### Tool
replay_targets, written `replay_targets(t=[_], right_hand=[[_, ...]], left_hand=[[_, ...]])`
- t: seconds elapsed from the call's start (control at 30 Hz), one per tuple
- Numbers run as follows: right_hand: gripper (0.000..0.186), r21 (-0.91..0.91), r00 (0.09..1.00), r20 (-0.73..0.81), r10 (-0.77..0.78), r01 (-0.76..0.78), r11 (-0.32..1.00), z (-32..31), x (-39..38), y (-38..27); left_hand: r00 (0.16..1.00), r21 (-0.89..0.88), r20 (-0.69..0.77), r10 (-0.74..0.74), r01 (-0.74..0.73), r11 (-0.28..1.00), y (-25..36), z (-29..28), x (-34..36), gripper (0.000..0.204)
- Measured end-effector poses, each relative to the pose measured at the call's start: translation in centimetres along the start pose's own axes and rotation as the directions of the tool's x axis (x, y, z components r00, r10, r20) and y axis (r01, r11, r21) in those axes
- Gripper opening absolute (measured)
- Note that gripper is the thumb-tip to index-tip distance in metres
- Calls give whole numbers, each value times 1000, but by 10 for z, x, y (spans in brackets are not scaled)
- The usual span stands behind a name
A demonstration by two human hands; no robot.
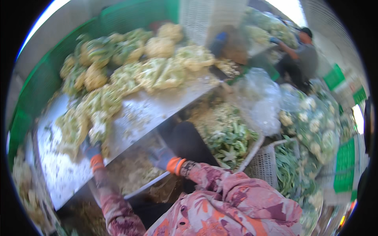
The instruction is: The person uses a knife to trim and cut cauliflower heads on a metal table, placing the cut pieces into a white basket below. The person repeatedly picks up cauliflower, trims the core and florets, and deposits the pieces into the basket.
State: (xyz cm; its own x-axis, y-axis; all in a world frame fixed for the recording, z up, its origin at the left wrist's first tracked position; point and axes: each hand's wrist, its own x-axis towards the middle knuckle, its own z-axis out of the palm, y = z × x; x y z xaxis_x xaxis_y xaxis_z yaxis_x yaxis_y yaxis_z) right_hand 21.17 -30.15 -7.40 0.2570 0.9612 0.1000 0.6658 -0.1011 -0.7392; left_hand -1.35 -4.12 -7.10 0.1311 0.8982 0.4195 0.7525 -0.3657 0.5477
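Observation:
My left hand (91,149), in a grey-blue glove with an orange cuff, reaches to the near end of the metal table (157,108). Its fingers close around the lower end of a pale cauliflower piece (98,125). More cut cauliflower (157,72) lies in a long row across the table, with leafy whole heads (95,76) heaped behind. My right hand (160,158), gloved alike and slightly blurred, hovers over a bin of trimmings (138,173) below the table edge. Its fingers look spread, with nothing visible in them.
Green crates (138,13) wall the table's far side. To my right are a heap of leaves (230,143), a clear plastic bag (258,100), a grey basket (263,165) and bagged cauliflower (315,126). Another person (303,57) sits working at the far right.

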Motion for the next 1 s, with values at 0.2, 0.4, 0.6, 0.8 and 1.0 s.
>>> replay_targets(t=[0.2,0.4,0.6,0.8,1.0], right_hand=[[26,73,982,-174,-71,85,994,16,52,-36],[30,-150,994,-46,-102,94,984,40,58,-64],[36,-274,1000,8,-24,25,961,62,73,-56],[35,-364,980,167,111,-43,930,74,107,-42],[44,-187,902,430,35,51,981,44,136,-39]], left_hand=[[996,47,-71,61,-57,997,70,-6,-39,58],[997,83,-47,-63,66,994,73,-7,-61,62],[997,57,-47,-58,60,997,85,-1,-63,64],[997,52,-56,-57,60,997,108,6,-62,55],[993,-97,-93,-79,70,993,75,11,-56,55]])
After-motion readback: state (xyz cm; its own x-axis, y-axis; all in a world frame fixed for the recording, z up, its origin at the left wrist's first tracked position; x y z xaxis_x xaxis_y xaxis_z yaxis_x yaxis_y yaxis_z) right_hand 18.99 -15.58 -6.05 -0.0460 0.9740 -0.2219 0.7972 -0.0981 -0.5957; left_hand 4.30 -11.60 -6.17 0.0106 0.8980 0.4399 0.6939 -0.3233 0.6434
